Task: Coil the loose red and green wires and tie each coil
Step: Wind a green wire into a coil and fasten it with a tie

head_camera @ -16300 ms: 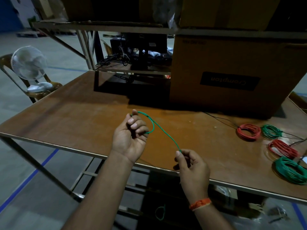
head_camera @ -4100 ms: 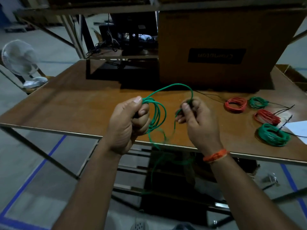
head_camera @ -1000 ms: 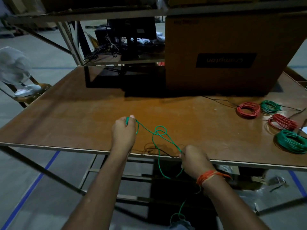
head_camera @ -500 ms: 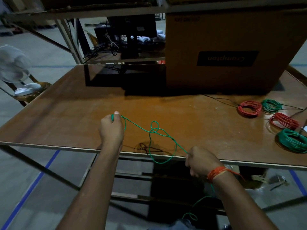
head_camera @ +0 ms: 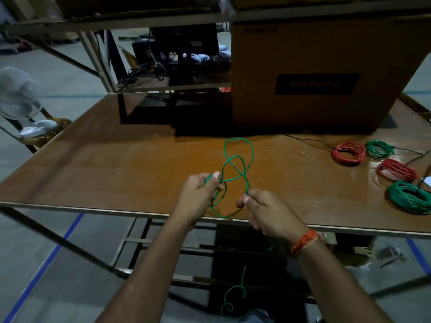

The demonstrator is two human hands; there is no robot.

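Note:
A loose green wire (head_camera: 238, 157) forms a few crossing loops above the near edge of the wooden table (head_camera: 130, 164). My left hand (head_camera: 198, 199) grips one end of it with curled fingers. My right hand (head_camera: 265, 210) pinches the wire close beside the left. The rest of the wire hangs below the table edge and curls near the floor. At the right of the table lie two red coils (head_camera: 349, 153) (head_camera: 396, 170) and two green coils (head_camera: 379, 149) (head_camera: 410, 197).
A large cardboard box (head_camera: 310, 73) stands at the back of the table under a metal shelf. A white fan (head_camera: 21, 94) sits on a chair to the left. Thin black cables (head_camera: 310, 142) run toward the coils. A white paper corner shows at the far right.
My hands came together from wide apart. The stretched wire bunched into taller loops between them, rising above the table.

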